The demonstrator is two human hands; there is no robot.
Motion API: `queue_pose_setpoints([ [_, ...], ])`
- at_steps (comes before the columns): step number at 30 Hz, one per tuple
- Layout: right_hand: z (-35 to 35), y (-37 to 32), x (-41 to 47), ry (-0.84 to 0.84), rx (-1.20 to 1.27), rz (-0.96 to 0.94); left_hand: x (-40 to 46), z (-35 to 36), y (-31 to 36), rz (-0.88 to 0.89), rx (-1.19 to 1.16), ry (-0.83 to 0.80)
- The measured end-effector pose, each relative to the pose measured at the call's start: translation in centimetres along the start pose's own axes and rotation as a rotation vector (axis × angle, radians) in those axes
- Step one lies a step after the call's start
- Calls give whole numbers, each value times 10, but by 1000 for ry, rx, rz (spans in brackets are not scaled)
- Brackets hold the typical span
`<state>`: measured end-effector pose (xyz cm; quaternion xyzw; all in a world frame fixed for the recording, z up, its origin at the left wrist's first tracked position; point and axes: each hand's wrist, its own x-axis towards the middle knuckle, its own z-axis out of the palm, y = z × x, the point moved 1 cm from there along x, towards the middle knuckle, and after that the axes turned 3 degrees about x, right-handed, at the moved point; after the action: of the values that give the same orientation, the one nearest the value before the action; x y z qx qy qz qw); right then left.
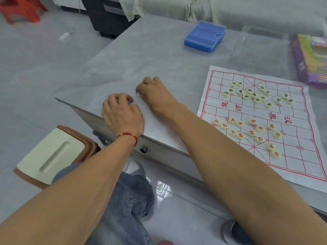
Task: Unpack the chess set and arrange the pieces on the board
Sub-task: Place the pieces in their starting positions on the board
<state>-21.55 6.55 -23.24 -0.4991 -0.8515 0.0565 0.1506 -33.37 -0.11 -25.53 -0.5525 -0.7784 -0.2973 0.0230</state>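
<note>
The board (290, 175) lies on the table (159, 59), pieces (254, 96) scattered on it. Both hands sit well left of the board. The right hand (154, 92) is nearer, fingers curled; the left hand (122, 114) too. I cannot tell if either holds anything.

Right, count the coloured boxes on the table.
2: a blue box at the far side, and a purple box on the right, partly cut off by the frame edge.
</note>
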Motion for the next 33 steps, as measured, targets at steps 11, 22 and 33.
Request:
queue_pose_setpoints([
  [11,-67,0,-133,114,139,145,-4,-8,26,25,145,-209],
  [22,-171,125,-325,-44,-42,693,-77,-6,153,717,-131,-343],
  [33,-156,148,-331,34,-24,666,-60,20,160,673,26,-434],
])
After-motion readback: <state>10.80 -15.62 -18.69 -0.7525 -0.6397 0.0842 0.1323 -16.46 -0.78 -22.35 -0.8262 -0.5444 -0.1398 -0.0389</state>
